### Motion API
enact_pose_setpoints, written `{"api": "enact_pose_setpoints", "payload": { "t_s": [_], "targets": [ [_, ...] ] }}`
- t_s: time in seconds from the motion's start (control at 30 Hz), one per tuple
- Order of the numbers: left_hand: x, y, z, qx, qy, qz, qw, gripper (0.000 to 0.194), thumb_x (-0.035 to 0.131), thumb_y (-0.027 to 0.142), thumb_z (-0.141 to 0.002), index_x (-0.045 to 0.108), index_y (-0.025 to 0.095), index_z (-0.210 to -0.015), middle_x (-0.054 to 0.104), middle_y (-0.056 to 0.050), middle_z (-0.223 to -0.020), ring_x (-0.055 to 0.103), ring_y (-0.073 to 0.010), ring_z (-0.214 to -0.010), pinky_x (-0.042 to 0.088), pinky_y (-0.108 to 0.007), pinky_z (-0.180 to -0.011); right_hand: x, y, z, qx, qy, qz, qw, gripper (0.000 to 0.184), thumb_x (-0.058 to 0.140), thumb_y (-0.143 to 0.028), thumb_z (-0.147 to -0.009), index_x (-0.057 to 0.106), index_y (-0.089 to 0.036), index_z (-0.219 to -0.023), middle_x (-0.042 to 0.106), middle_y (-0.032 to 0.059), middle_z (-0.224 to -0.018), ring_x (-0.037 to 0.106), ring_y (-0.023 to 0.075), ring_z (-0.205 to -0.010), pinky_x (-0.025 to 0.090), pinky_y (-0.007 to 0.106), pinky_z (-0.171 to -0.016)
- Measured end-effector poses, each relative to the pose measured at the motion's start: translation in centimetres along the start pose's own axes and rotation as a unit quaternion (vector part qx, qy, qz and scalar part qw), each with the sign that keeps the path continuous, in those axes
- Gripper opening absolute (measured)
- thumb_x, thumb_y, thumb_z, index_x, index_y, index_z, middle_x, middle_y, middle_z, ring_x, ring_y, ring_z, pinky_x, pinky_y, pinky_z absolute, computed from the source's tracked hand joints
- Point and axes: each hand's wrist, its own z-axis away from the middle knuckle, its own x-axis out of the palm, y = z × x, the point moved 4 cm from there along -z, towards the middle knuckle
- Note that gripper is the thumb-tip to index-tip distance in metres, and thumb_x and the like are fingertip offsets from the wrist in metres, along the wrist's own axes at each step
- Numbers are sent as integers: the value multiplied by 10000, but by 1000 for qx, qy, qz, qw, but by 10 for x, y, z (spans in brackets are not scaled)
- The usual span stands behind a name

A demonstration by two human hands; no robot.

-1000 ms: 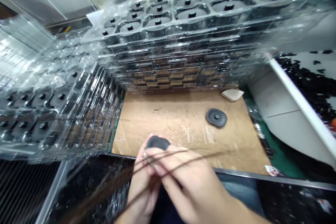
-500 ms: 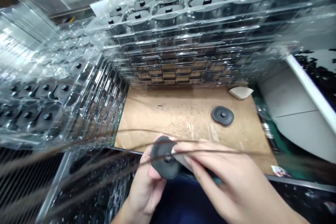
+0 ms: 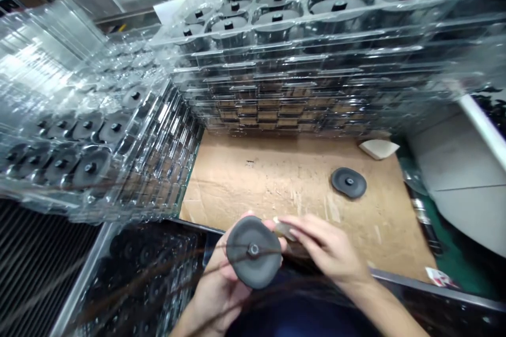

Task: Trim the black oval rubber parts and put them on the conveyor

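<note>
A dark grey, rounded disc-like part [image 3: 266, 268] with a small raised hub at its centre is held by my left hand [image 3: 221, 287], the fingers curled behind its rim and its hub side turned up. Just to the right, my right hand [image 3: 332, 247] pinches a small pale pad [image 3: 285, 230] between thumb and fingers. That pad is beside the disc's right edge; whether it touches cannot be made out. A second dark grey part [image 3: 348, 182] of the same kind lies on the cardboard sheet [image 3: 237, 184], apart from both hands. Blurred strands cross the view.
Tall stacks of clear plastic trays [image 3: 276, 76] filled with similar dark parts stand behind the cardboard, with more trays [image 3: 158, 137] at left. A pale folded piece [image 3: 379, 148] lies at the cardboard's back right. A grey-white bin [image 3: 454, 152] stands at right. Dark parts sit in a tray [image 3: 146, 268] below left.
My right hand has drawn the pale pad off the disc's face to its right edge. The disc in my left hand is now more fully visible. The whole view has shifted slightly.
</note>
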Motion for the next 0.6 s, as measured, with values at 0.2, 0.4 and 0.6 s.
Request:
{"api": "enact_pose_setpoints", "payload": {
  "t_s": [0.2, 0.4, 0.6],
  "targets": [
    [15, -4, -5, 0, -35, 8, 999, 519, 813, 314, -493, 665, 240, -985, 703, -47, -1005, 655, -233, -887, 493, -301, -796, -32, -32, -1, 18, 77, 15, 997, 243, 480, -215, -877, 589, -236, -1094, 668, 48, -1004, 632, 170, -852, 509, 254, -635],
    [6, -11, -4, 24, 5, -50, 998, 526, 789, 407, -497, 672, 212, -972, 678, -62, -1031, 569, -281, -1038, 410, -372, -944, -45, -118, -21, -236, 40, 53, 969, 263, 400, -174, -908, 646, -216, -991, 676, 10, -780, 559, 129, -646, 414, 275, -609],
    [-11, -14, -4, 58, 96, -103, 988, 436, 718, 362, -610, 653, 217, -1015, 690, -62, -946, 589, -302, -971, 442, -472, -891, -30, -127, -27, -258, 7, 102, 961, 295, 368, -149, -911, 658, -184, -867, 569, -4, -626, 456, 132, -563, 295, 297, -555]
  ]
}}
